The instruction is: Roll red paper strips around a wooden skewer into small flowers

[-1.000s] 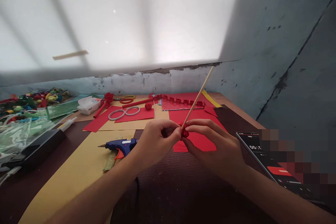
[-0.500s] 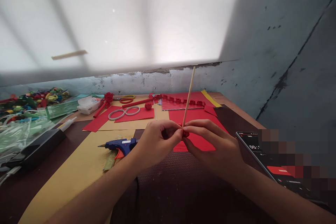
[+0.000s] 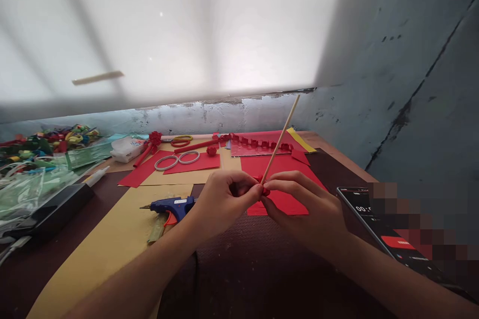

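My left hand (image 3: 230, 199) pinches a small piece of red paper (image 3: 265, 191) between thumb and fingers; most of it is hidden. A thin wooden stick (image 3: 281, 138) rises from that paper, its top leaning to the right. Across from it, my right hand (image 3: 309, 207) is closed on the same paper, fingertips at the foot of the stick. Beneath and behind my hands lie red paper sheets (image 3: 286, 167). A blue glue gun (image 3: 170, 205) rests to the left of my left hand, partly covered by that arm.
Behind are a curled red paper strip (image 3: 258, 143), a red paper ball (image 3: 211, 152), rolls of tape (image 3: 166, 162), scissors (image 3: 181, 140) and a red paper flower (image 3: 154, 139). Plastic bags (image 3: 33, 189) and a black power strip (image 3: 56, 209) lie left. A phone (image 3: 368, 219) sits right.
The wooden stick has tilted further to the right, its top end shifting rightward. Both hands remain almost where they were, still closed on the red paper.
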